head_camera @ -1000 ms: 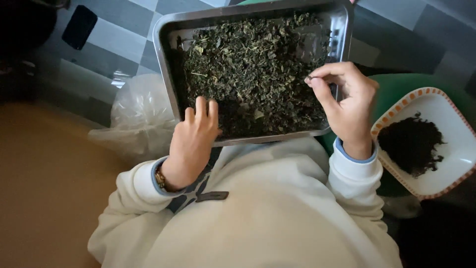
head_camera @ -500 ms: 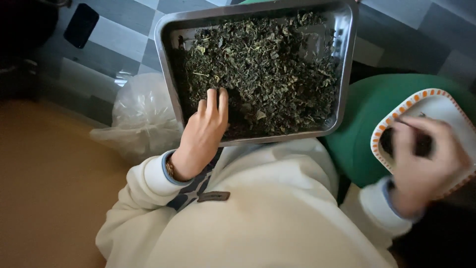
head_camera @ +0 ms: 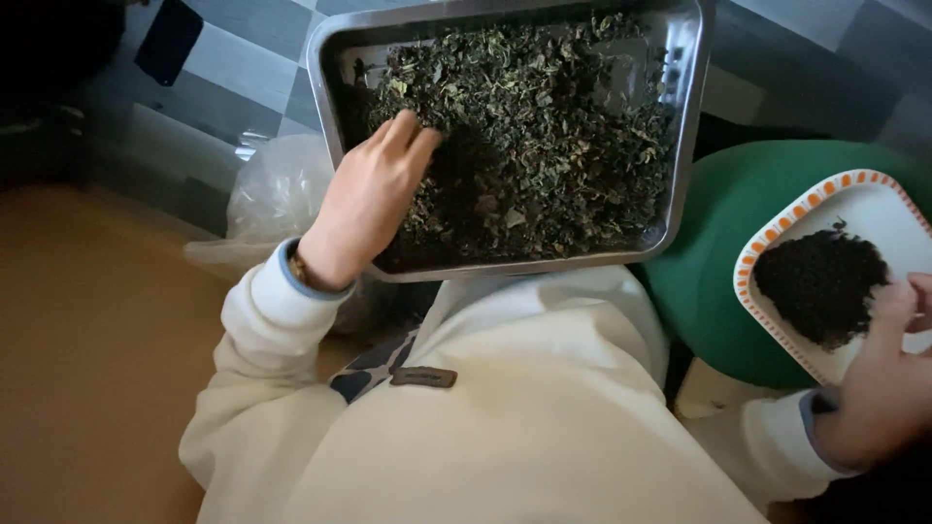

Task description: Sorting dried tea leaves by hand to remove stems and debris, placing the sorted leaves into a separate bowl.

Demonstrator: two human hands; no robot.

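Head view, contents: steel tray [head_camera: 691, 116] on the person's lap, filled with dried green leaves [head_camera: 544, 126]; left hand [head_camera: 364, 199] lying on the leaves at the tray's near left side, fingers straight and close together, gripping nothing. White dish with an orange-patterned rim [head_camera: 777, 238] on a green stool [head_camera: 718, 252] to the right, holding a dark pile of leaves [head_camera: 820, 281]; right hand [head_camera: 888, 383] at the dish's near edge, fingers loosely curled, whether pinching anything cannot be told. Clear plastic bag [head_camera: 272, 199] on the floor beside the tray's left edge.
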